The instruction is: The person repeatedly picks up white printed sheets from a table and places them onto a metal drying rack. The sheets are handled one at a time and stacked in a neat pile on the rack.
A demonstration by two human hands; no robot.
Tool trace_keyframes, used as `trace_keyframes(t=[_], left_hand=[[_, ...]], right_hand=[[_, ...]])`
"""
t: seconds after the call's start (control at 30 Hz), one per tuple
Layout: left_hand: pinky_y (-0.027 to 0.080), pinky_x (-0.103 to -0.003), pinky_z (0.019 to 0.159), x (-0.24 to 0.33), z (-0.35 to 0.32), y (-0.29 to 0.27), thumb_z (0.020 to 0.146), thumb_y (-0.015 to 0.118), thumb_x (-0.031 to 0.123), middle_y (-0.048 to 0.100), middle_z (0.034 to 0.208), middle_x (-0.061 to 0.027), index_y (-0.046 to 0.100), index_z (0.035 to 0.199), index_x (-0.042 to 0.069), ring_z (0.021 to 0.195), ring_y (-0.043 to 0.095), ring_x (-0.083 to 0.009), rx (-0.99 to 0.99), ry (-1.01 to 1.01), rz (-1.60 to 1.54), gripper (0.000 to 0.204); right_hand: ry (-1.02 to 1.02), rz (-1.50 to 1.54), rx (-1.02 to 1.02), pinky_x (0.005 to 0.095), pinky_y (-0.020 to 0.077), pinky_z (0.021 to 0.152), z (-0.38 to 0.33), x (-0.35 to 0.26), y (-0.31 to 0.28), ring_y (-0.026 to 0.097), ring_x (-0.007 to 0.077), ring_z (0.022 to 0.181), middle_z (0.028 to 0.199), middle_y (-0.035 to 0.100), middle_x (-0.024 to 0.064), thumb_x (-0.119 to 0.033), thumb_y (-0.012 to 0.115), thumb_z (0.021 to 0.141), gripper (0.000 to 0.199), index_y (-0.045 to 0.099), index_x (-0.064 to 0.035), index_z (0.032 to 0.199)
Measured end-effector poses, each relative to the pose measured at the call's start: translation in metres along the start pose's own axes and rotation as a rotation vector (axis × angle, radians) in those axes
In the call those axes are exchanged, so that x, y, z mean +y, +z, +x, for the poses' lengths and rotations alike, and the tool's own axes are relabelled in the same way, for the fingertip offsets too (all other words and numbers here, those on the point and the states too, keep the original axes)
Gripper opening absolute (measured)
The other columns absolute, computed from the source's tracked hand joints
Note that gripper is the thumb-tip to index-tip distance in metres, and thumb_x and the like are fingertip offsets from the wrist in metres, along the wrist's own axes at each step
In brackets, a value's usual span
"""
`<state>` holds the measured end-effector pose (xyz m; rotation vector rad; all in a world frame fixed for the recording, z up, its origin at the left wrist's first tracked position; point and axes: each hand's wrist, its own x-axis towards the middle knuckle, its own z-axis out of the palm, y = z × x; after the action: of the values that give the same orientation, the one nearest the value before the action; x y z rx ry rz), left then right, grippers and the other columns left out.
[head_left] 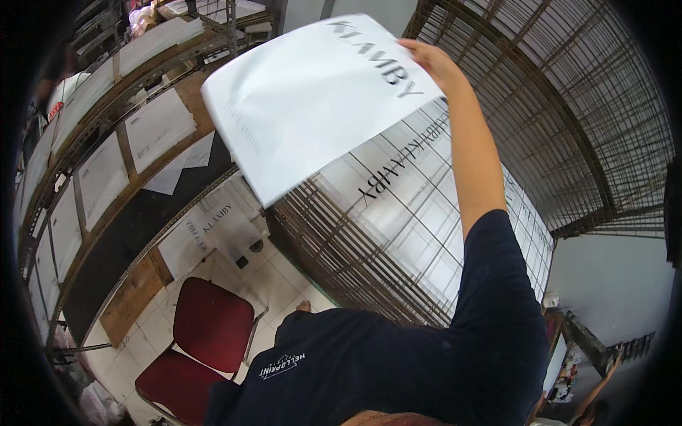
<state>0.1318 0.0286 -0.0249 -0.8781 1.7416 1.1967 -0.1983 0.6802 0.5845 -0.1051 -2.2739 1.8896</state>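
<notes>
Held sheet: a large white sheet (305,106) hangs in the air at the far middle, above the left end of the wire rack (327,227) and clear of the floor (277,280).
Long axis: it runs slantwise, from the near left up to the far right, where the hand is; the shorter edges lie at those two ends.
Pointing: dark lettering (387,71) follows the short far-right edge, its line running from the far side toward the near right corner; fainter marks show near the opposite, left end.
Surface: the sheet bows gently, with soft ripples toward its left end, and tilts rather than lying flat.
Right hand: the right hand (435,65) reaches far with the arm stretched; its fingers are closed over the sheet's far-right edge in a light grip, some hidden by paper.
Left hand: out of sight, so its fingers cannot be told.
Drying rack: several printed sheets (433,213) lie among the rack's lower wire layers, right of the held sheet; raised wire frames (540,106) stand at the far right.
Shelving: more pale sheets (160,128) rest on the long curving shelves (106,234) at left.
Seat: a red chair (213,316) stands near left.
Co-worker: another person's arm (595,394) shows at near right.
</notes>
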Motion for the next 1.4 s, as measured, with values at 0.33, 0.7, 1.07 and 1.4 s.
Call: trace_keyframes(t=[0.33,0.7,1.07,1.4], left_hand=[[0.04,-0.025,0.044,0.198,0.041,-0.016,0.084,0.059,0.021,0.052,0.063,-0.0011,0.055,0.085,0.006,0.052,0.049,-0.0118,0.152,0.392,-0.126,0.015],[0.041,-0.029,0.049,0.23,0.05,0.038,0.08,0.062,0.021,0.056,0.065,-0.0048,0.059,0.083,0.001,0.054,0.05,-0.0126,0.007,0.455,0.138,0.02],[0.043,-0.032,0.048,0.149,0.046,-0.006,0.08,0.061,0.026,0.055,0.064,-0.0034,0.061,0.084,0.006,0.054,0.053,-0.0162,0.098,0.128,0.273,0.02],[0.044,-0.031,0.052,0.203,0.019,0.006,0.08,0.062,0.031,0.056,0.072,-0.0016,0.059,0.09,0.008,0.059,0.054,-0.0136,0.075,0.253,0.141,0.025]], right_hand=[[0.032,0.359,0.676,0.0281,0.0496,0.078,-0.032,0.162,-0.146,0.055,0.0203,0.098,0.116,0.049,0.0197,0.008,0.042,0.078,0.049,0.037,0.0055,0.127],[0.15,0.191,1.015,0.0276,0.0393,0.052,-0.077,0.217,-0.173,0.053,0.017,0.073,0.105,0.054,0.0165,0.005,0.048,0.074,0.054,0.041,0.0031,0.127],[0.211,0.126,1.023,0.0302,0.0417,0.059,-0.077,0.215,-0.164,0.051,0.0196,0.083,0.109,0.048,0.0158,0.005,0.048,0.074,0.051,0.042,0.0022,0.125],[0.159,0.07,1.082,0.0319,0.0392,0.051,-0.075,0.222,-0.168,0.051,0.0178,0.069,0.085,0.054,0.0109,0.001,0.047,0.074,0.029,0.054,0.004,0.102]])
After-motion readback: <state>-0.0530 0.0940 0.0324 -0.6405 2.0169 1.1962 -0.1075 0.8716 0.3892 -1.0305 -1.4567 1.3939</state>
